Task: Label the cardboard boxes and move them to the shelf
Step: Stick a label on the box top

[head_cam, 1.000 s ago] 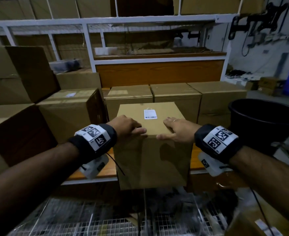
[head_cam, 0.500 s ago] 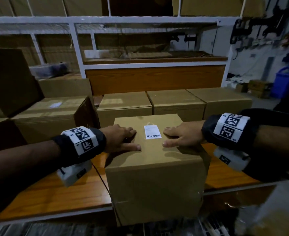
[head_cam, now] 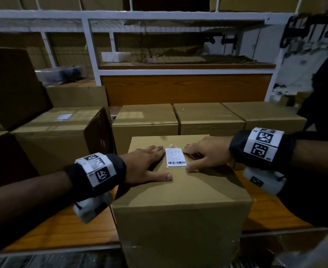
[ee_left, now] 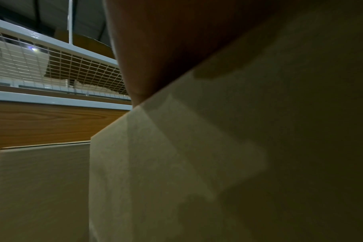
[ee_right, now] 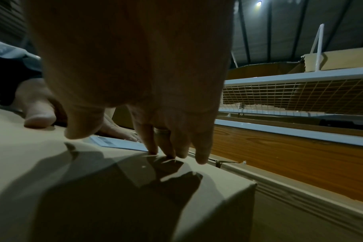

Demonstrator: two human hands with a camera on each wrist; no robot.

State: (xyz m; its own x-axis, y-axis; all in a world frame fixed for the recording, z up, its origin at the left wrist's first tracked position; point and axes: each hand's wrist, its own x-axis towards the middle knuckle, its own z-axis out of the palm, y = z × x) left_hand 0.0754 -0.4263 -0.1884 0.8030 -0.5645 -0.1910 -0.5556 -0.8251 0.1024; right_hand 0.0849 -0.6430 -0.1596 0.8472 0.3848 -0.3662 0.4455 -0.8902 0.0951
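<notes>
Head looks down; wrists close, low — all share box (head_cam: 180, 190).

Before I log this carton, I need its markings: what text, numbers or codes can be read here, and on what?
Nothing is legible.
White label on the front box: printed lines and barcode, too small to read.
Label on the left box: blurred.
Wristband markers: black-and-white patterns, no readable words.

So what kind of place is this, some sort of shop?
More likely a stockroom or warehouse: white metal shelving with wooden boards, rows of sealed cardboard boxes, and a barcode label on the nearest box.
</notes>
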